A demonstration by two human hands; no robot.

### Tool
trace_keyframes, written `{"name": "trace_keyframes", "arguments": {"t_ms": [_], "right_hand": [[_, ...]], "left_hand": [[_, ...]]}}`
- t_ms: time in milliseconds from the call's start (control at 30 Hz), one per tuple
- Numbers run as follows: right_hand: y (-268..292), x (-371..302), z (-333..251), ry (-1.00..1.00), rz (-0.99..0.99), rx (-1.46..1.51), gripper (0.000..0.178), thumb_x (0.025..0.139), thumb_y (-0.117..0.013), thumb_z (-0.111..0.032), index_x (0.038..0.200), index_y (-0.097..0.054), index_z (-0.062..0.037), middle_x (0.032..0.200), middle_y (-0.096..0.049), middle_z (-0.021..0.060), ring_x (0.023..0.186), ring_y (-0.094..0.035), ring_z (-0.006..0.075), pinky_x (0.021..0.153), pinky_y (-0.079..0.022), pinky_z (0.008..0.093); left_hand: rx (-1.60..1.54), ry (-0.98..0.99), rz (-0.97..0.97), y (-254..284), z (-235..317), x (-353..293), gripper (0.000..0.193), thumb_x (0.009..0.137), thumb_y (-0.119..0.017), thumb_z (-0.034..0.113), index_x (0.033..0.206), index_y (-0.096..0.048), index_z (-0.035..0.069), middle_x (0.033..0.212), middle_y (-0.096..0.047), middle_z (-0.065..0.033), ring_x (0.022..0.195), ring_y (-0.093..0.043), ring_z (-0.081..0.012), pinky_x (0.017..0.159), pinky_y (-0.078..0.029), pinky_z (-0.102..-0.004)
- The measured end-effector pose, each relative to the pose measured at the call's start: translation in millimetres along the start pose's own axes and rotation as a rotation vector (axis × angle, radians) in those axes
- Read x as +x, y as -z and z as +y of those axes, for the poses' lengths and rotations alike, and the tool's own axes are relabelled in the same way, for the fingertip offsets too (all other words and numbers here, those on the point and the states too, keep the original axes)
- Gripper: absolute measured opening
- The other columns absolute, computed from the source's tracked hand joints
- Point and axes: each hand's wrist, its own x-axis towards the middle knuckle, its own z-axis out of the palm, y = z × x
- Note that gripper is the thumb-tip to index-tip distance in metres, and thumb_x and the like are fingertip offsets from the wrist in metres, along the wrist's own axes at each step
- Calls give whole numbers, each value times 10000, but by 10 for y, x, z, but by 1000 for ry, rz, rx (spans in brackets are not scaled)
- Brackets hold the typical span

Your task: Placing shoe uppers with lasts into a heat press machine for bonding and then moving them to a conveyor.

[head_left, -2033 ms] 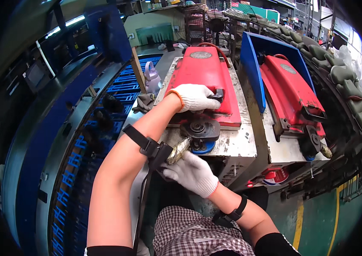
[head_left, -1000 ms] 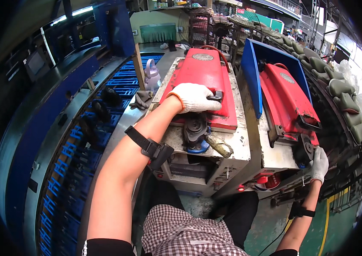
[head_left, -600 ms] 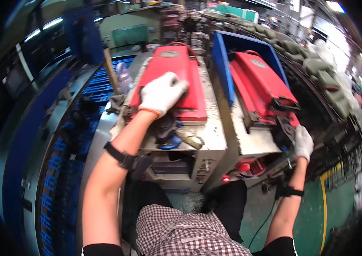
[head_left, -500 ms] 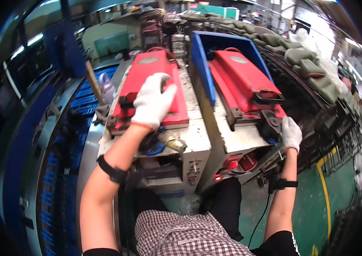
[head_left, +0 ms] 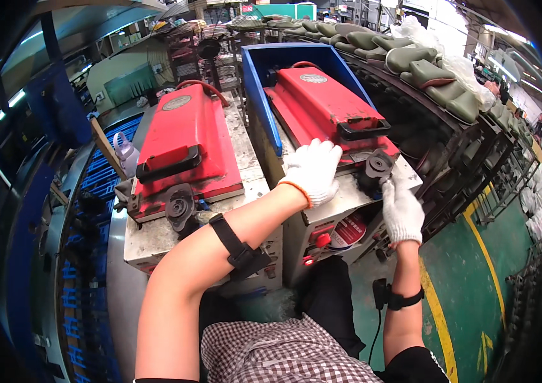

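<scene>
One red machine hood slopes through the left of centre of the frame, and a second red hood lies right of centre, inside a blue open-fronted guard. Each bears a black handle near its lower end, the first handle at left of centre and the second handle at right of centre. Under the second hood, a worn white surface carries a black round-topped fixture, right of the frame's centre and just below the hood's lower edge. A similar black fixture sits below the first hood.

The left grip, in a white knit glove, is just right of the centre of the frame, open, with its fingers extended beside the second hood's lower left corner; whether it touches the metal is unclear. The right grip, also gloved in white, is farther right and lower, its fingertips right beside the black round-topped fixture. Its fingers are partly bent, and I cannot tell whether they close on anything.

Below, a red light glows on the machine's front, near a red switch. Olive-green padded pieces line the upper right; a lilac bottle stands at the left; a checked apron fills the bottom centre.
</scene>
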Motion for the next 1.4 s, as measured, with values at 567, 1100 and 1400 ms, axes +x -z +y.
{"name": "trace_keyframes", "arguments": {"t_ms": [567, 1100, 1400], "right_hand": [[2, 1417, -719, 471, -261, 29, 666, 929, -642, -480, 1464, -564, -90, 1387, -598, 254, 1257, -610, 415, 1065, -497, 438], [-480, 2400, -1113, 350, -487, 317, 622, 908, -625, -426, 1364, -651, -3, 1345, -681, 209, 1204, -654, 356, 1038, -481, 409], [296, 1056, -728, 138, -697, 1116, 522, 987, -598, -338, 1386, -634, -2, 1280, -701, 90, 1137, -641, 167, 1074, -462, 310]], "left_hand": [[361, -66, 621, 829, -464, 1130, 478, 753, -799, 225, 1129, -546, 72, 1077, -591, -160, 1013, -626, -374, 869, -526, -477], [387, 38, 750, 1409, -777, 1697, 308, 855, -585, 148, 1138, -626, 34, 1086, -631, -226, 1040, -627, -432, 968, -461, -535], [261, -5, 642, 1413, -862, 1330, 659, 850, -647, 255, 1443, -500, 8, 1437, -515, -280, 1353, -511, -432, 1165, -401, -469]]}}
